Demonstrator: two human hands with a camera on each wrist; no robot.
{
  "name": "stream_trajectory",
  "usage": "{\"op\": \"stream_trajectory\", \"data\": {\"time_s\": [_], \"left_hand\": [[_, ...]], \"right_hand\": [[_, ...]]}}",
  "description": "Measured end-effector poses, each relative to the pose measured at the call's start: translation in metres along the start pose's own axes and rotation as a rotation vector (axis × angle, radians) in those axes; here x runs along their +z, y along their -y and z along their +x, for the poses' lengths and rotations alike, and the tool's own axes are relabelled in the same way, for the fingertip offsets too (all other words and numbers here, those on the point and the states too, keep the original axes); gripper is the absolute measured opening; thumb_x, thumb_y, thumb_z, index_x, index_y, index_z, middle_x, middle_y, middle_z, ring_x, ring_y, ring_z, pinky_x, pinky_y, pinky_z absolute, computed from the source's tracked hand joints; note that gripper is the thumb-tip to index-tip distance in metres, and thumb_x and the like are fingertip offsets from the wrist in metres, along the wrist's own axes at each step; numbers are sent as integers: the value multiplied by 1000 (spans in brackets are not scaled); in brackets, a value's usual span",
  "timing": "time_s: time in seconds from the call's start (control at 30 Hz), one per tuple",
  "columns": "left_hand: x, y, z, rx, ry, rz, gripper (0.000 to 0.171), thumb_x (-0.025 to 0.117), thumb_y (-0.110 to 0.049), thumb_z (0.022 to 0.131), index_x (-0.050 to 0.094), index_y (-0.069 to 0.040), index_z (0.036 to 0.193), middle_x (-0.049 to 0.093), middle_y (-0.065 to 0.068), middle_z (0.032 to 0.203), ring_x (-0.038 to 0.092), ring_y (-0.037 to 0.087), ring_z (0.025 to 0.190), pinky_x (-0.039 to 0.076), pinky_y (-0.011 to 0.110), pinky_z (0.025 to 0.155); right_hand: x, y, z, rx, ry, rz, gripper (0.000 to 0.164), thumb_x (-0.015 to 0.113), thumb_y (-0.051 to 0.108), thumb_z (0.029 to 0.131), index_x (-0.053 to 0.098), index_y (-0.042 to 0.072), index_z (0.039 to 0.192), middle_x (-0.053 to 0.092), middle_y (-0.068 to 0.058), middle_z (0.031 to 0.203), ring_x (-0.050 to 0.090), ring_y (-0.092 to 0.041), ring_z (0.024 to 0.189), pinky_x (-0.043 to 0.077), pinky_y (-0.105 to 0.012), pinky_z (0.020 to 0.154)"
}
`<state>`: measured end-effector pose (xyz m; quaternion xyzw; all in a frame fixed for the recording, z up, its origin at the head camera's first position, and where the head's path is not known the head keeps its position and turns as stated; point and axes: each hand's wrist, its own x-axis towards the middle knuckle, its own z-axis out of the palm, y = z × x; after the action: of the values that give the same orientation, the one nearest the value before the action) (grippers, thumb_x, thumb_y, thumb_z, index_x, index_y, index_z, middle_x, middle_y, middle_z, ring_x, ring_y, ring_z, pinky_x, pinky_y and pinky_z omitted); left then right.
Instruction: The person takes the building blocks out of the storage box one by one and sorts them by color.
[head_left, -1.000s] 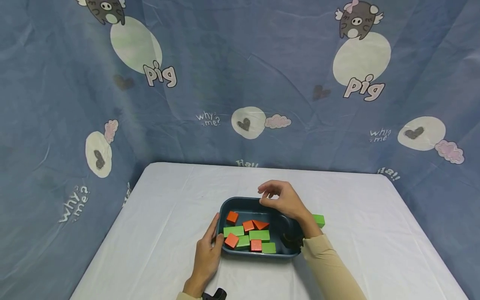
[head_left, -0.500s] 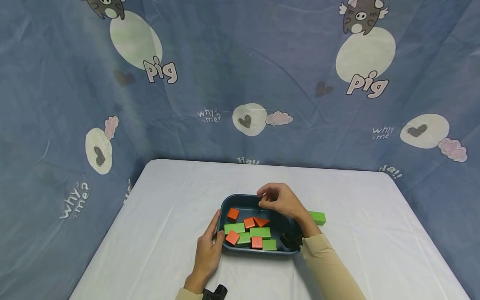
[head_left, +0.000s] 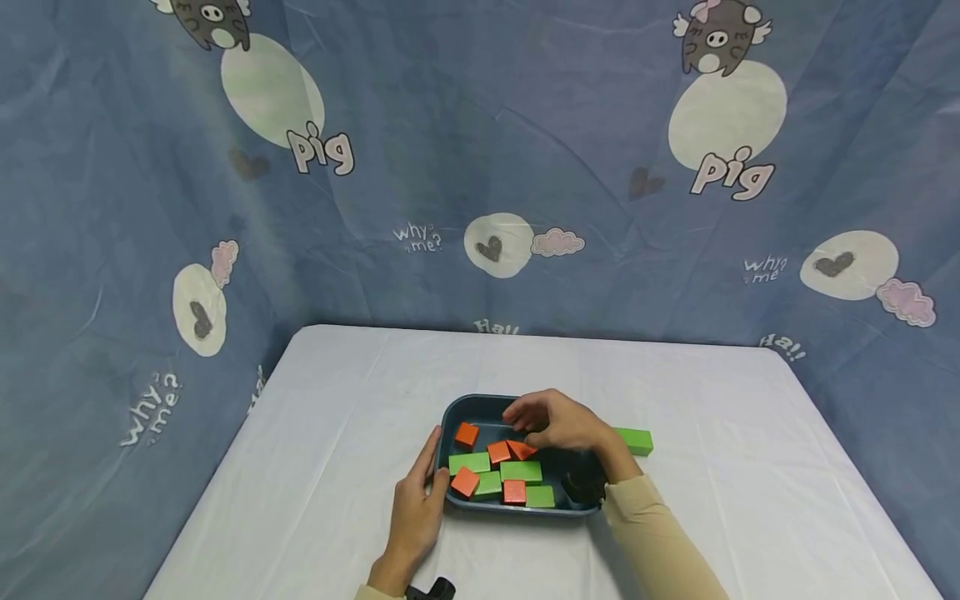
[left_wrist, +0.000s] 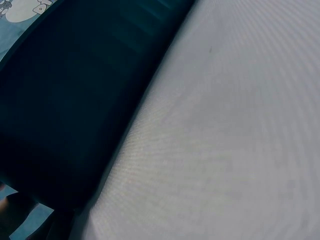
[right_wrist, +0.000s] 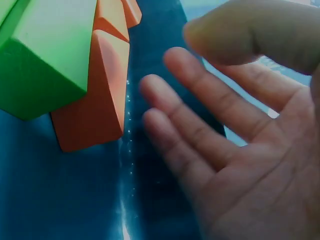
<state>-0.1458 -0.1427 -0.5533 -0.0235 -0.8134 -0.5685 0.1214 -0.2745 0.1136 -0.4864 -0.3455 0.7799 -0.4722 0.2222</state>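
Note:
In the head view, a dark blue tray (head_left: 480, 406) holds several red and green blocks. My left hand (head_left: 411, 517) lies along the tray's left end, fingers straight against the outer wall and thumb at the rim; the left wrist view shows mostly the tray's dark outer wall (left_wrist: 85, 90). My right hand (head_left: 566, 423) is over the tray, its loosely bent fingers apart and nothing between them. Its thumb overlaps a red triangular block (head_left: 519, 450) in the head view. The right wrist view shows that triangular block (right_wrist: 95, 115) beside a green block (right_wrist: 50, 55), a little away from the fingertips.
Just right of the tray, a green block (head_left: 636, 441) lies on the white-covered table (head_left: 360, 400), partly hidden by my right hand and forearm. A printed blue cloth (head_left: 420, 100) hangs behind the table. One red block (head_left: 467, 434) sits near the tray's far left corner.
My right hand has come down from the tray's far rim toward the red triangular block. My left hand stays at the tray's left end, and the blocks have not moved.

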Motion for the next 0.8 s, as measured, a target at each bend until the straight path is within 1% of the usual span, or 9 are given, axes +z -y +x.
{"op": "stream_trajectory", "data": {"time_s": [0.07, 0.13, 0.23, 0.3, 0.37, 0.5, 0.67, 0.8], "left_hand": [[0, 1, 0, 0, 1, 1, 57, 56, -11, 105, 39, -11, 158, 50, 5, 151, 45, 18, 139, 30, 23, 112], [1, 0, 0, -1, 0, 11, 56, 56, -13, 105, 39, -11, 158, 50, 5, 151, 46, 18, 138, 30, 25, 113], [1, 0, 0, -7, -5, 22, 56, 57, -14, 105, 39, -12, 158, 51, 4, 150, 47, 18, 138, 31, 29, 113], [1, -1, 0, -9, -7, 23, 56, 57, -13, 105, 39, -11, 158, 50, 4, 150, 47, 18, 138, 31, 26, 112], [1, 0, 0, -8, -8, 12, 56, 57, -11, 105, 40, -11, 158, 51, 5, 150, 47, 18, 138, 30, 21, 111], [0, 1, -1, -3, -4, -17, 55, 57, -12, 105, 40, -11, 158, 52, 6, 149, 48, 19, 138, 28, 12, 108], [1, 1, 0, 2, -3, -29, 55, 57, -13, 105, 39, -11, 158, 52, 6, 149, 49, 19, 136, 29, 11, 107], [2, 2, 1, 9, 1, -33, 55, 56, -12, 105, 39, -11, 158, 51, 6, 150, 49, 19, 136, 29, 11, 107]], "right_hand": [[0, -2, -1, -5, 22, -8, 45, 68, -10, 85, 66, -2, 129, 67, -17, 125, 65, -34, 109, 54, -45, 95], [0, -4, -2, -9, 39, -14, 46, 67, -10, 84, 66, -2, 129, 67, -17, 127, 64, -33, 110, 53, -47, 96], [2, -6, -4, 5, 59, -18, 48, 67, -12, 83, 66, -1, 130, 67, -15, 127, 65, -30, 109, 54, -43, 94], [3, -9, -5, 18, 70, -24, 51, 67, -14, 82, 67, 1, 130, 68, -11, 125, 66, -26, 106, 55, -39, 91], [4, -11, -5, 34, 80, -30, 55, 66, -16, 80, 68, 5, 130, 69, -6, 122, 66, -21, 102, 56, -35, 87], [5, -15, -5, 44, 104, -40, 60, 65, -18, 77, 68, 9, 131, 70, 1, 116, 67, -17, 94, 57, -32, 79], [4, -16, -5, 35, 132, -49, 64, 61, -21, 76, 69, 11, 131, 69, 1, 115, 64, -17, 85, 53, -29, 70], [4, -16, -6, 45, 143, -51, 66, 59, -24, 75, 70, 12, 130, 67, 1, 118, 61, -16, 82, 51, -28, 71]]}}
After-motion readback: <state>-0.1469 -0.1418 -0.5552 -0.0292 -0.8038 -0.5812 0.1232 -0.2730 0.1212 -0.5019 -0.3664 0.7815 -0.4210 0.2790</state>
